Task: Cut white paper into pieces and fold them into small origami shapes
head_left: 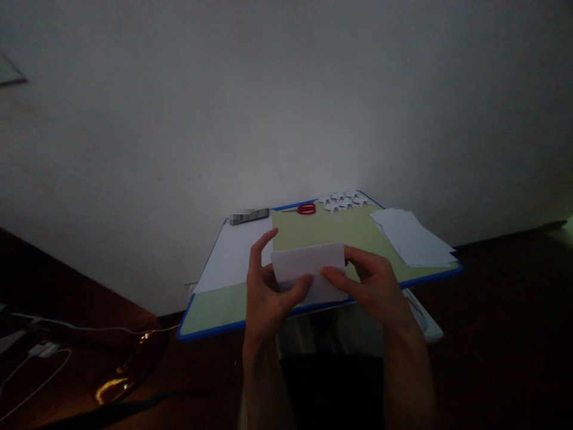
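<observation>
A folded white paper is held up between both hands above the near edge of a small green table with a blue rim. My left hand pinches the paper's left side, thumb in front and index finger raised behind. My right hand grips the right side, thumb pressed on the front fold. Both hands are closed on the paper.
On the table lie a white sheet at left, a stack of white papers at right, red scissors, a dark flat object, and several folded paper shapes at the back. White cables lie on the dark floor at left.
</observation>
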{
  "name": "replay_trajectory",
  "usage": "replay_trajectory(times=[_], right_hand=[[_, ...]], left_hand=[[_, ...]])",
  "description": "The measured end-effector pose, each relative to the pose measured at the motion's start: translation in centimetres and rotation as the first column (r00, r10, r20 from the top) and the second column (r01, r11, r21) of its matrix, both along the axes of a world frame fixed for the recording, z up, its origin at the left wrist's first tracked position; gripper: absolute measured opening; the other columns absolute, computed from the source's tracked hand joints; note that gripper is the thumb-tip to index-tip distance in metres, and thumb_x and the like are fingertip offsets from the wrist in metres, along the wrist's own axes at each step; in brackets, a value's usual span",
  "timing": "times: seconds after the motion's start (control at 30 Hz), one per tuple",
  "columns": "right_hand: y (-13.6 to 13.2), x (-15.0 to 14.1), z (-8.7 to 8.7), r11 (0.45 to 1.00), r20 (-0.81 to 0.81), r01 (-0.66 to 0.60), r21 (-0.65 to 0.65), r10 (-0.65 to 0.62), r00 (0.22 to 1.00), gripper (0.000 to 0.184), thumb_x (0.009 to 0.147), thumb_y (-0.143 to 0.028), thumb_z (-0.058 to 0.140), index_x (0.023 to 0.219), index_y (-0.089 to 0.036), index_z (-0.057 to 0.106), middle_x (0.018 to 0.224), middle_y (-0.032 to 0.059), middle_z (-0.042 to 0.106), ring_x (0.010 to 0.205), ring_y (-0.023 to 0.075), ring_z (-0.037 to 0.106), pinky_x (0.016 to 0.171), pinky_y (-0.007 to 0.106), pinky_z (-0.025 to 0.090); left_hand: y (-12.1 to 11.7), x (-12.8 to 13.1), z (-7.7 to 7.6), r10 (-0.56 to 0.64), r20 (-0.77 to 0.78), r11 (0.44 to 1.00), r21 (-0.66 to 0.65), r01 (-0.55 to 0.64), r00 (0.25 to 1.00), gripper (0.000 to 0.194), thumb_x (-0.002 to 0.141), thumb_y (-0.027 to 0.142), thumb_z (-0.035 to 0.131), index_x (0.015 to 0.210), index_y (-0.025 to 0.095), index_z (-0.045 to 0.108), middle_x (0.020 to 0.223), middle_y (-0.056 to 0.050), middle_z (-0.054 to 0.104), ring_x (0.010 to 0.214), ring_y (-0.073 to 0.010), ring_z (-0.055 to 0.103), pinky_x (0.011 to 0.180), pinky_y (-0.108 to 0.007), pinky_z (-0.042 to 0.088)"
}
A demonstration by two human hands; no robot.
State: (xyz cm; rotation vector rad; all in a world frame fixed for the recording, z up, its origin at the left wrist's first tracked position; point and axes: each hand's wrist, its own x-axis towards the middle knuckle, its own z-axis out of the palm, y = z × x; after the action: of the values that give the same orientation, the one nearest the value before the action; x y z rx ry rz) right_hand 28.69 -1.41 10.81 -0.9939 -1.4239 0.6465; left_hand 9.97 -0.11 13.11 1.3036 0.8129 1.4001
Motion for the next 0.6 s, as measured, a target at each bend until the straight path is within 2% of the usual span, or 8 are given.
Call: replay_trajectory(times=[0.17, 0.3, 0.5, 0.6], right_hand=[[-0.4, 0.1, 0.6, 0.998, 0.091, 0.009, 0.056, -0.014, 0.996, 0.021, 0.090, -0.043, 0.078, 0.085, -0.023, 0.076, 0.085, 0.0016, 0.075, 0.081, 0.0211, 0.067, 0.073, 0.033, 0.053], [-0.6, 0.0, 0.8, 0.996, 0.150, 0.006, 0.085, -0.019, 0.989, 0.018, 0.092, -0.041, 0.078, 0.085, -0.024, 0.076, 0.085, 0.0001, 0.076, 0.080, 0.0197, 0.068, 0.075, 0.032, 0.052], [-0.7, 0.2, 0.4, 0.993, 0.093, 0.028, 0.115, -0.039, 0.995, 0.013, 0.091, -0.038, 0.078, 0.089, -0.026, 0.078, 0.087, 0.0006, 0.079, 0.079, 0.0204, 0.071, 0.074, 0.033, 0.056], [-0.6, 0.2, 0.2, 0.993, 0.081, 0.032, 0.116, -0.041, 0.996, 0.016, 0.090, -0.041, 0.079, 0.090, -0.025, 0.079, 0.089, 0.0024, 0.080, 0.080, 0.0220, 0.072, 0.074, 0.035, 0.058]], left_hand=[[0.1, 0.3, 0.1, 0.007, -0.019, 1.000, 0.030, -0.007, 1.000, 0.104, 0.065, 0.025, 0.095, 0.154, 0.032, 0.040, 0.101, -0.006, 0.080, 0.079, -0.0280, 0.079, 0.065, -0.036, 0.068], [0.0, 0.2, 0.2, 0.003, -0.039, 0.999, 0.049, -0.001, 0.999, 0.099, 0.066, 0.017, 0.092, 0.151, 0.031, 0.042, 0.108, -0.007, 0.080, 0.083, -0.0266, 0.079, 0.066, -0.032, 0.067], [-0.3, -0.4, 0.3, 0.017, -0.063, 0.999, 0.032, -0.015, 0.998, 0.096, 0.068, 0.016, 0.091, 0.150, 0.029, 0.043, 0.088, -0.002, 0.078, 0.070, -0.0214, 0.076, 0.062, -0.029, 0.064], [-0.3, -0.9, 0.3, 0.027, -0.078, 0.999, 0.044, -0.024, 0.997, 0.093, 0.071, 0.019, 0.089, 0.150, 0.027, 0.041, 0.083, -0.001, 0.077, 0.075, -0.0236, 0.078, 0.067, -0.032, 0.066]])
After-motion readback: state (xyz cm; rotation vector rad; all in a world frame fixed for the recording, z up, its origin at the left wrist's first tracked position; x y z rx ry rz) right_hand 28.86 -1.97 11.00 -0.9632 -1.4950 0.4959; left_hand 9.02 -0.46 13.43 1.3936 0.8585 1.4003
